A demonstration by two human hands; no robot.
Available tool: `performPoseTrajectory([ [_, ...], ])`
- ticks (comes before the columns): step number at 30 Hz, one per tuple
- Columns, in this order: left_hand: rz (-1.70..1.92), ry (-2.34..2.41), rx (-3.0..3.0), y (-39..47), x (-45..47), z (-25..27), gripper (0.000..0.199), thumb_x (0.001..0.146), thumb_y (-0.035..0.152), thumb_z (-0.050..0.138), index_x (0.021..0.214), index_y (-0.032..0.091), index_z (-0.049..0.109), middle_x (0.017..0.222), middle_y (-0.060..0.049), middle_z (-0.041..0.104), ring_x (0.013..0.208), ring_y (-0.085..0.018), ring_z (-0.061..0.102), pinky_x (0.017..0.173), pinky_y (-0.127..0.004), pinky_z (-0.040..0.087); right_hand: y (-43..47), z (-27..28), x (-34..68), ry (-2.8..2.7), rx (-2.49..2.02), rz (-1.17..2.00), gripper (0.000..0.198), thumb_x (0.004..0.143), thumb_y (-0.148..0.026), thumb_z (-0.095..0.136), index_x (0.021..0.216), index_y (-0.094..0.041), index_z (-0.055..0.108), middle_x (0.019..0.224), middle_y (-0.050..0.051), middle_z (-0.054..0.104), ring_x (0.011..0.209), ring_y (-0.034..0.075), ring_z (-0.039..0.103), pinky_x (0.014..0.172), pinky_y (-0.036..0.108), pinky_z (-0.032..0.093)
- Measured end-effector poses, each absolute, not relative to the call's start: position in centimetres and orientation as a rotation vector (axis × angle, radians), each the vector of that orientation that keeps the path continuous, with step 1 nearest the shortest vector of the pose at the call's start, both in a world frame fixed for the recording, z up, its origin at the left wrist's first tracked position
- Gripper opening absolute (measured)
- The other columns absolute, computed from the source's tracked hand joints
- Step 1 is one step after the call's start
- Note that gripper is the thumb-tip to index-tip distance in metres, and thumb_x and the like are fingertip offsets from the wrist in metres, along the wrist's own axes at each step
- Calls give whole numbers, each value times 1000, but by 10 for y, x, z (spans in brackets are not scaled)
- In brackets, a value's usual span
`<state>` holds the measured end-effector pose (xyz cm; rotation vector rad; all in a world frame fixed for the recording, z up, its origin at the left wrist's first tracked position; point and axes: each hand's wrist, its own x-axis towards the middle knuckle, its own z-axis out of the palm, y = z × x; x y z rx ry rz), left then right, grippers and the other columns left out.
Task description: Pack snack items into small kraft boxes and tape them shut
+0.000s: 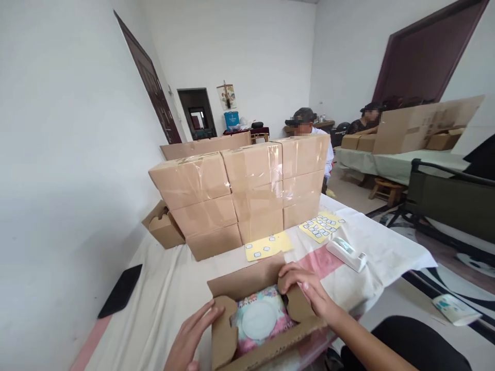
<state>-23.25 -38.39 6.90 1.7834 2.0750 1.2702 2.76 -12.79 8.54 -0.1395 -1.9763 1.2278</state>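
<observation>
An open cardboard box (266,353) stands on the table in front of me. Inside lies a colourful pack of wet wipes (258,318) with a white oval lid. My left hand (195,330) rests on the box's left side flap, fingers stretched out along it. At the opposite side, my right hand (305,286) has its fingers bent over the right flap near the far corner, holding it. Both side flaps lean inward over the ends of the pack, while the far long flap stands up.
Taped cartons (257,193) are stacked behind the box, with an open carton (162,226) at their left. Yellow sticker sheets (266,247) and a white tape dispenser (347,254) lie to the right. A black tablet-like slab (120,291) lies left. Two people sit farther back.
</observation>
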Motion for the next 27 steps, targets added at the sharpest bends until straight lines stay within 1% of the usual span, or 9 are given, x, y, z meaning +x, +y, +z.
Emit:
performPoseTrajectory([
  [2, 1289, 2090, 1775, -381, -223, 61, 85, 88, 86, 19, 141, 36, 61, 149, -7, 60, 143, -35, 49, 119, -54, 42, -132, 85, 34, -1943, -114, 1224, 58, 102, -64, 32, 95, -23, 73, 82, 11, 71, 103, 31, 63, 88, 44, 50],
  [6, 1239, 2067, 1793, -369, -214, 62, 71, 92, 79, 30, 137, 36, 64, 140, -8, 66, 144, -36, 49, 120, -58, 40, -138, 85, 42, -1965, -58, 1194, 62, 98, -72, 33, 100, -24, 71, 90, 12, 70, 105, 31, 61, 91, 45, 50],
  [9, 1211, 2056, 1802, -363, -213, 69, 77, 89, 84, 31, 146, 38, 56, 140, -8, 66, 146, -39, 45, 122, -62, 37, -139, 83, 46, -1969, -47, 1180, 64, 96, -77, 34, 103, -25, 70, 95, 12, 69, 111, 33, 60, 98, 48, 48],
  [12, 1203, 2117, 1725, -361, -208, 69, 81, 92, 79, 26, 158, 34, 39, 153, -7, 55, 152, -37, 36, 125, -59, 36, -139, 78, 50, -1957, -21, 1182, 60, 95, -76, 37, 114, -27, 67, 102, 12, 69, 118, 33, 58, 104, 48, 46],
  [16, 1250, 2193, 1499, -359, -192, 62, 69, 103, 60, 19, 164, 28, 20, 170, -4, 29, 157, -30, 25, 129, -53, 29, -141, 70, 54, -1942, 24, 1137, 66, 94, -75, 46, 136, -25, 53, 108, 12, 67, 117, 31, 61, 106, 48, 46],
  [20, 1457, 2008, 1139, -355, -172, 63, 67, 105, 50, 29, 165, 29, 9, 173, -5, 18, 158, -25, 21, 129, -48, 29, -146, 65, 58, -1983, -115, 1073, 50, 101, -52, 50, 141, -23, 44, 121, 14, 61, 123, 29, 59, 108, 47, 45],
  [22, 1656, 1805, 933, -352, -162, 66, 71, 101, 49, 40, 164, 32, 13, 173, -5, 19, 158, -26, 22, 128, -48, 31, -147, 62, 57, -1953, -199, 1036, 49, 100, -47, 50, 143, -25, 42, 136, 16, 54, 134, 31, 51, 113, 51, 41],
  [25, 1870, 1587, 736, -346, -151, 69, 73, 91, 42, 58, 158, 37, 31, 171, -1, 25, 159, -28, 21, 129, -48, 26, -143, 56, 57, -1884, -282, 1055, 64, 95, -49, 58, 152, -29, 35, 156, 15, 38, 148, 34, 35, 116, 55, 37],
  [27, 1906, 1560, 734, -344, -148, 69, 73, 84, 37, 62, 154, 39, 39, 170, 2, 29, 159, -29, 20, 129, -47, 24, -139, 53, 57, -1875, -306, 1173, 72, 94, -48, 61, 157, -32, 29, 162, 13, 33, 152, 34, 31, 119, 56, 33],
])
